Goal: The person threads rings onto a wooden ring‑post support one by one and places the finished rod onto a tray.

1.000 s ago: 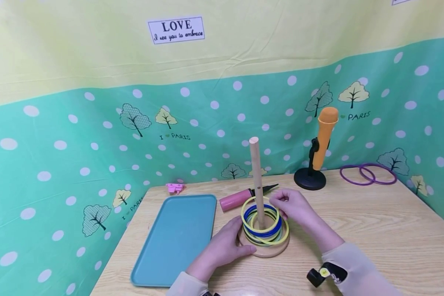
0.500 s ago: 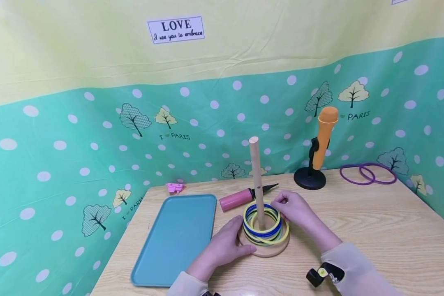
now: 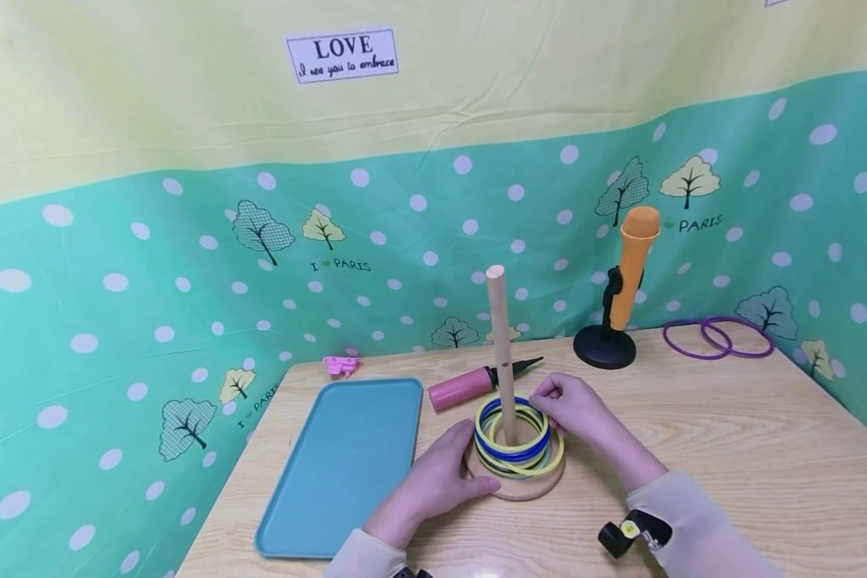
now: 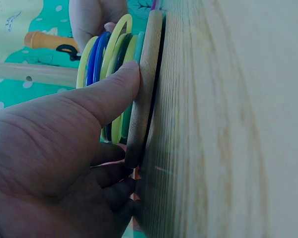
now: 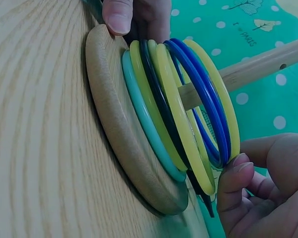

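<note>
One yellow ring (image 5: pixel 232 111), topmost around the wooden peg (image 3: pixel 502 337), is pinched in the right hand's (image 3: pixel 574 405) grip; the left hand's (image 3: pixel 441 475) clamps the base (image 3: pixel 518 490) at the peg's foot. Step in hand (apparently): settling that ring; next, a clean release seems called for.

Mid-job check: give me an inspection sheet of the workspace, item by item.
Surface: light wood-grain table.
Job's things: upright peg on wooden base; stacked rings around the peg.
Clutter: teal tray, pink pump, small pink item, orange microphone on black stand, two overlapping purple rings.
Hands: left hand grips the base; right hand pinches the top yellow ring.
Cables: nothing seen.
Surroundings: green-and-yellow cloth behind.
</note>
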Demonstrator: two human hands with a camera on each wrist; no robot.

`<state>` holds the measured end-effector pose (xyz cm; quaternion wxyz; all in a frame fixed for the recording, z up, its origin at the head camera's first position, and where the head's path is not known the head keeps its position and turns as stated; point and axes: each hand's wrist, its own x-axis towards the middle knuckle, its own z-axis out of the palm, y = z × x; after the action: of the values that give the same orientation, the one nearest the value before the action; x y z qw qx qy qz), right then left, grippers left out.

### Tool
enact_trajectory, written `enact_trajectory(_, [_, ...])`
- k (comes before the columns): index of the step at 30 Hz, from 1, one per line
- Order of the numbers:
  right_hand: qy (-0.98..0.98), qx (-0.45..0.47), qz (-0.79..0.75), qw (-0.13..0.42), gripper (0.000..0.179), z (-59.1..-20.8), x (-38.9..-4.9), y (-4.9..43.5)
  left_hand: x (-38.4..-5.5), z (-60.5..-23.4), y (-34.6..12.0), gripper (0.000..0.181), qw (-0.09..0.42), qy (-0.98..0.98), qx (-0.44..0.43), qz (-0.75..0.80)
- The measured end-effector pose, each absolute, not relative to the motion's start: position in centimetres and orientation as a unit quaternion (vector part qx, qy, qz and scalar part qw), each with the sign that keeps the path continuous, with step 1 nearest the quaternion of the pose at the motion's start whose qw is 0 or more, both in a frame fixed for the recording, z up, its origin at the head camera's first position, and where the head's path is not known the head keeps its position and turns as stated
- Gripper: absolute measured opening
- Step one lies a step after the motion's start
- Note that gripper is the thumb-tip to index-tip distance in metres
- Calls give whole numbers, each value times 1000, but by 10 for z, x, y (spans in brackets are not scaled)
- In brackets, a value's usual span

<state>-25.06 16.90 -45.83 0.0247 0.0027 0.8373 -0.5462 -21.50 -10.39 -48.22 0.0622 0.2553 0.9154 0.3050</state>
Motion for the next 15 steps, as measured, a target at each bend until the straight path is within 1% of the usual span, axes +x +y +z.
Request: enact_trajectory(15, [828, -3, -560, 24, 15, -454, -249, 173, -217, -482, -104, 101, 63, 911, 262, 312])
